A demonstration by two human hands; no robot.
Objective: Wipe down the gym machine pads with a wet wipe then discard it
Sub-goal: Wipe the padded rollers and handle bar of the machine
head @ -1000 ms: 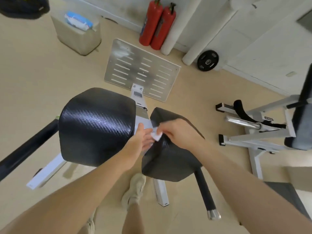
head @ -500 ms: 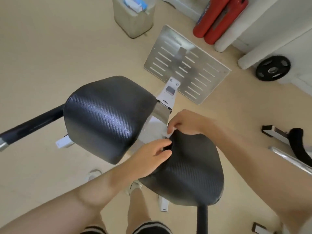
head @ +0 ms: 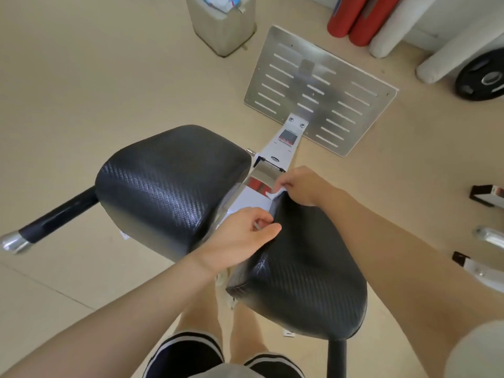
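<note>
Wipe (head: 275, 195) white, crumpled, pinched over black pad (head: 308, 271)

Two pads, the left pad (head: 169, 186) and the right pad (head: 302, 271), were black with a fine carbon-fibre weave pattern. A small white wipe (head: 275, 194) showed at the right pad's top edge. The frame (head: 275, 151) between them was white, with a red and black label. The footplate (head: 319, 91) was silver metal with rows of slots. The floor (head: 95, 85) was beige. Two cylinders (head: 354, 17) were red. The shorts (head: 188, 353) were black with white stripes.
</note>
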